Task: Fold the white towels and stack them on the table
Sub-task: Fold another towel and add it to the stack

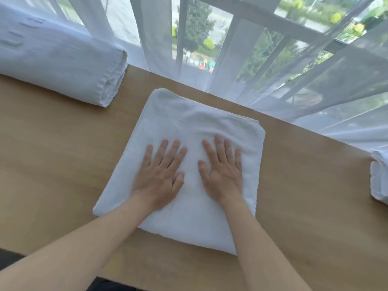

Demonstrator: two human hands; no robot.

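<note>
Two bare hands press flat on a folded white terry towel (189, 127) lying at the centre of a light-brown wooden bench (52, 156), its corners turned at an angle to the bench's near edge. The left hand (160, 175) and the right hand (222, 171) rest side by side on the towel's near half, palms down, fingers straight and slightly spread, gripping nothing. Three lots of white cloth are in view: the towel under the hands, a large pile of folded white towels (63, 64) at the far left of the bench, well apart from the central one, and a smaller folded white bundle (379, 179) at the right edge, partly cut off by the frame. Along the far side of the bench hangs a sheer white curtain (315, 91), with a white-framed window (260, 19) and green trees behind it.
</note>
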